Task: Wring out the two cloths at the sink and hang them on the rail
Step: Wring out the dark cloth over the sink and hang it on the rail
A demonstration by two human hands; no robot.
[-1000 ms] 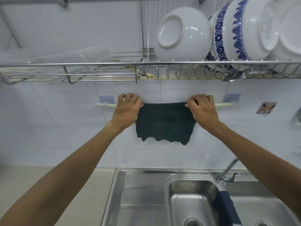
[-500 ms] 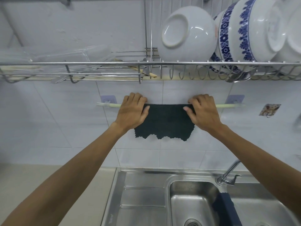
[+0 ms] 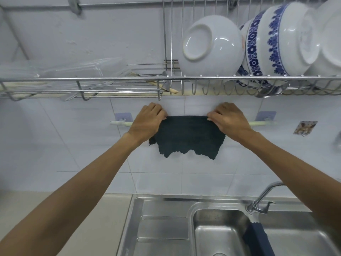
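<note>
Dark cloth (image 3: 188,135): draped over rail (image 3: 262,123) on tiled wall, under the dish rack (image 3: 129,78); ragged hem hangs free.
L hand (image 3: 147,122): fingers curled, pinching cloth's top left corner at the rail.
R hand (image 3: 229,121): same, top right corner.
2nd cloth (image 3: 258,239): slumped over sink (image 3: 166,228) divider, near tap (image 3: 262,198).
Handling: soft, limp, prob. damp (clings, bunches), so hold by top edge/corners, spread flat.
Stage: looks like one hung, one left.

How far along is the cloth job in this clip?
Roughly halfway. Both hands, left and right, are spreading a dark cloth over the rail. A second cloth lies draped over the sink edge, not yet hung.
</note>
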